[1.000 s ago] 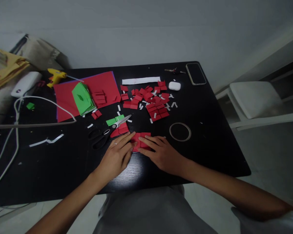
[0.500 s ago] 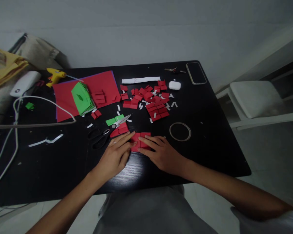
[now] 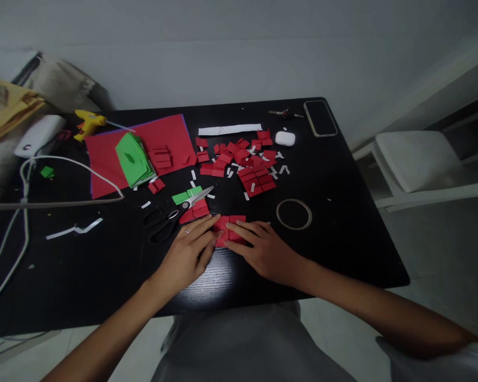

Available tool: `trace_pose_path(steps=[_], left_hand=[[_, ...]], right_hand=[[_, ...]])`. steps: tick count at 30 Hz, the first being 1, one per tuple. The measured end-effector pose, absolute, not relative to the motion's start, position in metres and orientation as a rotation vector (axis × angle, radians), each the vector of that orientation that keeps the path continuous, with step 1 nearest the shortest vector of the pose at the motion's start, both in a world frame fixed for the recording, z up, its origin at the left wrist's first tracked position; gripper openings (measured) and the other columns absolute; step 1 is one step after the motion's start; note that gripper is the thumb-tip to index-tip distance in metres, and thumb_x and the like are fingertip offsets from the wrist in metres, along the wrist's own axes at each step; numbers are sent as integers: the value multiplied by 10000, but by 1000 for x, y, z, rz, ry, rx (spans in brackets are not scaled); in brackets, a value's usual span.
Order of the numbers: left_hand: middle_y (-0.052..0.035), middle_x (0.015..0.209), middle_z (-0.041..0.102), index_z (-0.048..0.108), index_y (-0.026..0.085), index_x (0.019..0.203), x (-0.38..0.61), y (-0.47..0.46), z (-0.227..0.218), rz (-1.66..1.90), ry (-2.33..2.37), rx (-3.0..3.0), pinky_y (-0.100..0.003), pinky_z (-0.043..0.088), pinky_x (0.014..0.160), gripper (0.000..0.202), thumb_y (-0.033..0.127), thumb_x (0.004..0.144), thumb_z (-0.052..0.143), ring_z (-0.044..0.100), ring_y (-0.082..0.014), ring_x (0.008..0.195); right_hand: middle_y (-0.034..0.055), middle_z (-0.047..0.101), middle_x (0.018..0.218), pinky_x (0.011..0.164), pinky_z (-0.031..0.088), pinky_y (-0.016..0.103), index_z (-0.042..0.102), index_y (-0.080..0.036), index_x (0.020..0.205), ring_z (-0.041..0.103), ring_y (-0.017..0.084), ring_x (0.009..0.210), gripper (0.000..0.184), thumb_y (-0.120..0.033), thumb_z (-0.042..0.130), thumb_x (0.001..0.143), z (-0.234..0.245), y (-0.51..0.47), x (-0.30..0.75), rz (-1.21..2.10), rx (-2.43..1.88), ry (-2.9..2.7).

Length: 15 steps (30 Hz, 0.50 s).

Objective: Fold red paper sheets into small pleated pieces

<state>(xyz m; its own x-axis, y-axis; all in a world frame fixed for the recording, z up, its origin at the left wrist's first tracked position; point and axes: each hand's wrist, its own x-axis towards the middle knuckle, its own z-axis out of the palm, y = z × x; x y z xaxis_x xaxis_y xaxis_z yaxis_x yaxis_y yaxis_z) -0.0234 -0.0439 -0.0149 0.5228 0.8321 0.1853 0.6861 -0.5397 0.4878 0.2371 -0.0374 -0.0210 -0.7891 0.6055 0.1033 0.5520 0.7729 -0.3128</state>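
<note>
A creased red paper piece (image 3: 236,218) lies flat on the black table near its front edge. My left hand (image 3: 191,246) rests on its left side, fingers stretched out and thumb on the paper. From the right, my right hand (image 3: 265,246) lays its extended fingertips on the same paper. Both hands are open, and they cover part of the sheet. Just beyond my left fingers are scissors (image 3: 165,229) with black handles, blades across a small red folded piece (image 3: 200,209) and a green strip (image 3: 180,198).
Red folded pieces (image 3: 258,180) and white scraps are scattered farther back. A green paper stack (image 3: 132,162) sits on a red sheet (image 3: 103,175), beside a yellow glue gun (image 3: 90,124). A ring (image 3: 278,216), white case (image 3: 285,138) and phone (image 3: 321,119) lie right. White cables (image 3: 26,228) cross the left.
</note>
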Motion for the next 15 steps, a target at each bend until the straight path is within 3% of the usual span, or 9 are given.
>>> trace_pose_path(steps=[15], left_hand=[[-131,1543,610,702,203,1138,-23,-46,-16,600,1263,2374,-569,532,1120,221,143,1017,526,595,-310,1407]], right_hand=[[119,523,1614,1125,442,503,629,-243,1449,470,296,1439,400,-187,519,1068,-20,-37,236,383,-917,-2774]])
